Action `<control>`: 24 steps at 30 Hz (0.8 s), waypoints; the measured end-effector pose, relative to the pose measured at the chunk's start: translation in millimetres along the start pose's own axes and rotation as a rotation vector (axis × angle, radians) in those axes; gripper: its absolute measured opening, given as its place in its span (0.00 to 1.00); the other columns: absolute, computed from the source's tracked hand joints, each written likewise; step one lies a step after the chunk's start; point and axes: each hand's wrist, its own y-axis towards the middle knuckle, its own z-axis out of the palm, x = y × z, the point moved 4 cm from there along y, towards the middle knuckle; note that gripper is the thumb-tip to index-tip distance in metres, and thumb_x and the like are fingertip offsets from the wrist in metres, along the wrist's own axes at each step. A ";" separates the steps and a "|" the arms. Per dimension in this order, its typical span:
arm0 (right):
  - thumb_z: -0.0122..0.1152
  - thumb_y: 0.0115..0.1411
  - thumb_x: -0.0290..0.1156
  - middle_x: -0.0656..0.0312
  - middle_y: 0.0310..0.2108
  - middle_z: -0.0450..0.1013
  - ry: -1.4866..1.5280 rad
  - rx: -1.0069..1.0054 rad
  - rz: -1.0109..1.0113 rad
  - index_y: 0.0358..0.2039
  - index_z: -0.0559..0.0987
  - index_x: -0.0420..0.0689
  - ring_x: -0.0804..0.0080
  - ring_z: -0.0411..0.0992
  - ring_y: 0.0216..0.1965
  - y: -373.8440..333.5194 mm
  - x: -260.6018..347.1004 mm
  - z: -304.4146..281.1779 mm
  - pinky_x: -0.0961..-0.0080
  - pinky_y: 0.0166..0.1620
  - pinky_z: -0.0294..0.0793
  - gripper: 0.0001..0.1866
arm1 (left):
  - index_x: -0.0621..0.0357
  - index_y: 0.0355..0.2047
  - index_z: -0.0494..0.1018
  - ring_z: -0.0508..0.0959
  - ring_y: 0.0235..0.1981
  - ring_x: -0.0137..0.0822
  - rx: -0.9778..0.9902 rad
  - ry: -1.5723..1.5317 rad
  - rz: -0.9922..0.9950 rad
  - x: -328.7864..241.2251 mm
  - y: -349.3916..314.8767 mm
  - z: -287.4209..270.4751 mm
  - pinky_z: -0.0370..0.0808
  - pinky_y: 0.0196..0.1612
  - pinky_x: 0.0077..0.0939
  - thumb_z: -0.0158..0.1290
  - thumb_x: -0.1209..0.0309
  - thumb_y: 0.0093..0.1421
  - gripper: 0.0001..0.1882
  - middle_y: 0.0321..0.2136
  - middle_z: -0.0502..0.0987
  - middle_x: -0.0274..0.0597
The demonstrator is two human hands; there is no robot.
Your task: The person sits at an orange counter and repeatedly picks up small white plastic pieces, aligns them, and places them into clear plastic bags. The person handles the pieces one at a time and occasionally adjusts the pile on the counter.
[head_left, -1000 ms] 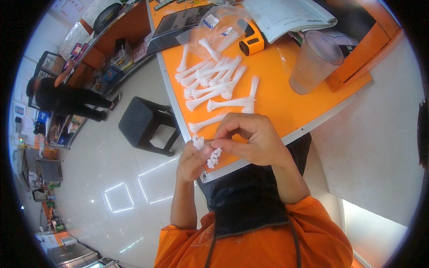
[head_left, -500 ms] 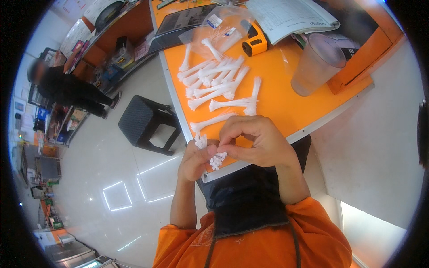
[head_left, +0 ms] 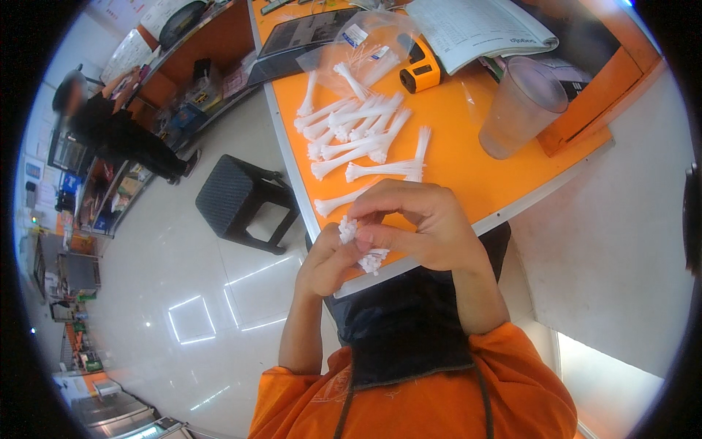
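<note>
My left hand is closed around white cable ties at the near edge of the orange table. Their small square heads stick out in two clusters, an upper cluster above the thumb and a lower cluster beside it. Thumb and fingers of my right hand pinch together at the upper cluster, touching my left thumb; exactly what they grip is partly hidden. Just beyond my hands lies a single bundle of cable ties. Several more bundles are piled farther back, flaring at their ends.
A clear plastic bag lies behind the pile, beside a yellow-black tool, a dark flat device and an open booklet. A translucent cup stands right. Left are a black stool and a person at a counter.
Both hands have shifted slightly right. My right fingers have moved up from the lower cluster of heads to the upper one. The person at the left has moved a little.
</note>
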 end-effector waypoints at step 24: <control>0.62 0.51 0.16 0.57 0.33 0.75 0.018 0.026 0.000 0.35 0.78 0.38 0.70 0.75 0.37 -4.8 -10.4 2.2 0.78 0.43 0.74 0.10 | 0.59 0.44 0.72 0.78 0.35 0.30 0.017 -0.120 0.058 -3.1 0.6 4.0 0.75 0.37 0.17 0.49 0.46 0.63 0.26 0.35 0.75 0.38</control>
